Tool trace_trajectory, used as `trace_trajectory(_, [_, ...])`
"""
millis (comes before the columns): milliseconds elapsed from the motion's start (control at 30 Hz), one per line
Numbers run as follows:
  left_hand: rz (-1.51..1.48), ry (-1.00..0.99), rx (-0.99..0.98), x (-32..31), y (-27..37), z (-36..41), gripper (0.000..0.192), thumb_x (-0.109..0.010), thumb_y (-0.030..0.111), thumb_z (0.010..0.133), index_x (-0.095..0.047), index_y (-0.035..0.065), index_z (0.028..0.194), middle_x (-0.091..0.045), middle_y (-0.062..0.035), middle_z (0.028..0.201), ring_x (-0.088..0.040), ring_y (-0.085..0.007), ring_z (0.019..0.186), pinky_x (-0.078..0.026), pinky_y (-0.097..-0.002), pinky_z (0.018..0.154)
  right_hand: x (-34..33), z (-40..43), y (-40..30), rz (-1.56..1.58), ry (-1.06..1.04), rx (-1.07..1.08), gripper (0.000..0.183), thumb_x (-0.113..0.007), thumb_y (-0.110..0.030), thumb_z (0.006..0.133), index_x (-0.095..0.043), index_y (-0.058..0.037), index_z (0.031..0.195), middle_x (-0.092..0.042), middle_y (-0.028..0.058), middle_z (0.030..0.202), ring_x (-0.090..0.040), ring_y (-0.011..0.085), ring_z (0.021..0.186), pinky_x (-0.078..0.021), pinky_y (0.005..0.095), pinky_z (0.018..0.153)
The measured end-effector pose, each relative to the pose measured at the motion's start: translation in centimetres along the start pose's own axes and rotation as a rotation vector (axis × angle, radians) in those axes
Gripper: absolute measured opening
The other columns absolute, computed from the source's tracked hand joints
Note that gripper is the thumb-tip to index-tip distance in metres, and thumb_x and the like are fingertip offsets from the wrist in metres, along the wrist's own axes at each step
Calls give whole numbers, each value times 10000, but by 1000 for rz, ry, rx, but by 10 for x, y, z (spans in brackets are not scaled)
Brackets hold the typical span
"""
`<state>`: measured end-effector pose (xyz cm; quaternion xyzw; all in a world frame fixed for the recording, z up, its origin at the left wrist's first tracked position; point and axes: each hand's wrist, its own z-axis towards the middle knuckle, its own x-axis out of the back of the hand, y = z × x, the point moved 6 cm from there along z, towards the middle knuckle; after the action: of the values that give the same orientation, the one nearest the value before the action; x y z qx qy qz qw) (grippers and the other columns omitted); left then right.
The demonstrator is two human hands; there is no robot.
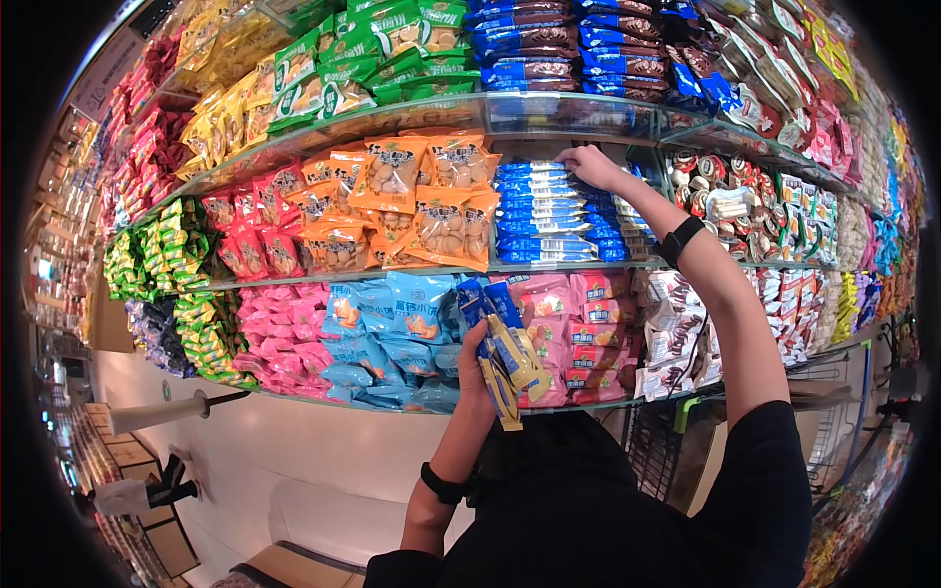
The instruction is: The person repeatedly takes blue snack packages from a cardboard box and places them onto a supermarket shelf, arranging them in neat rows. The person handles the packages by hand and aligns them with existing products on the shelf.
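Note:
My left hand [476,367] grips several slim blue and gold snack packets [514,349] in front of the lowest shelf. On the middle shelf, blue and white snack packets [544,209] lie in a neat stack. My right hand [592,167] reaches to the far end of that stack, its fingers bent over the top packets. Whether anything is pinched between those fingertips cannot be made out. Orange bags of round biscuits [452,220] sit just left of the stack. Below it are pink packs [548,309] and light blue biscuit bags [419,305].
Clear shelf edges [573,117] run in front of each tier. Chocolate-coloured packs [625,44] and green bags [382,44] fill the upper tier. A wire cart [654,448] with a cardboard box stands by my right side. Someone [140,494] walks at the far left.

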<state>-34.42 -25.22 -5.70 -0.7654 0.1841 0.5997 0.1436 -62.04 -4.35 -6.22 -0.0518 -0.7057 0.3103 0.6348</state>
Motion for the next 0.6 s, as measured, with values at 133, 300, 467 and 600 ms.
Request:
trace_trajectory(133, [-55,-45,14,-4,0,0,640,-603,212,802,-321,90,1363,-408,-58,1377,-402,-224,1256,-400,-461,989,1,1,-4,-3,16,10,244,-505,-88,827,-640,-33,1023,-641,198,917,-605,357,867,-470,392,790])
trace_trajectory(300, [20,-32,16,-5,0,-2,655,-576,261,823,-287,73,1380,-406,-67,1377,-441,-218,1228,-452,-436,926,1,0,-9,37,28,36,174,-547,-87,808,-638,-20,940,-644,170,837,-610,340,804,-477,376,731])
trace_trajectory(467, [22,-8,-11,-5,0,0,666,-565,262,830,-260,67,1389,-396,-74,1387,-441,-222,1233,-473,-440,908,-2,8,-9,89,84,19,114,-590,-84,779,-622,-11,860,-636,152,782,-612,321,768,-480,370,702])
trace_trajectory(600, [33,-8,-2,-4,0,0,672,-580,257,816,-279,68,1387,-387,-65,1392,-413,-214,1241,-431,-428,952,-12,15,-9,85,72,13,165,-626,-43,761,-617,3,919,-645,147,807,-635,271,783,-480,340,717])
